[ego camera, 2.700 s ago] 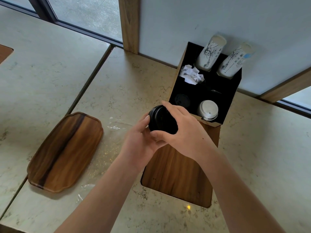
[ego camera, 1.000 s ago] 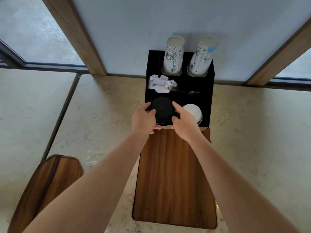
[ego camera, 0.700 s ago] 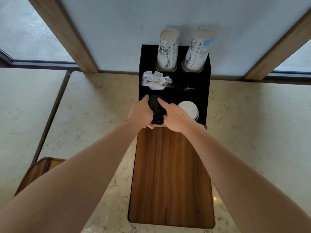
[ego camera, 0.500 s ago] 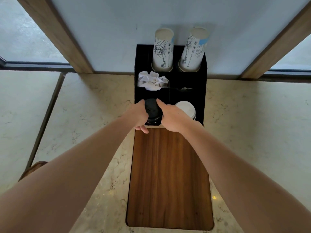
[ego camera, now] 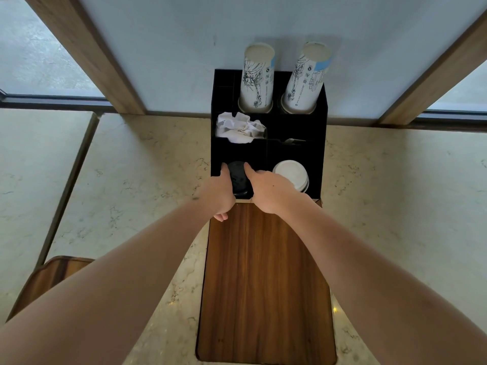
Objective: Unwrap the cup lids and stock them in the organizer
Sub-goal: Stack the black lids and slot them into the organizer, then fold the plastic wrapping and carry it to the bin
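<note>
A stack of black cup lids (ego camera: 238,179) sits in the front left compartment of the black organizer (ego camera: 320,143), which has a wooden front panel. My left hand (ego camera: 220,194) holds the stack from its left side and my right hand (ego camera: 266,189) from its right, fingers reaching down into the compartment. White cup lids (ego camera: 291,175) fill the front right compartment.
Two stacks of printed paper cups (ego camera: 257,80) stand upside down in the back compartments. Crumpled white napkins (ego camera: 238,127) fill the middle left one. A wooden tray (ego camera: 50,277) lies on the marble counter (ego camera: 137,180) at lower left. A wall and window frames stand behind.
Both hands carried the black lids from above the counter over to the organizer and lowered them into the front left compartment. The view has shifted to face the organizer.
</note>
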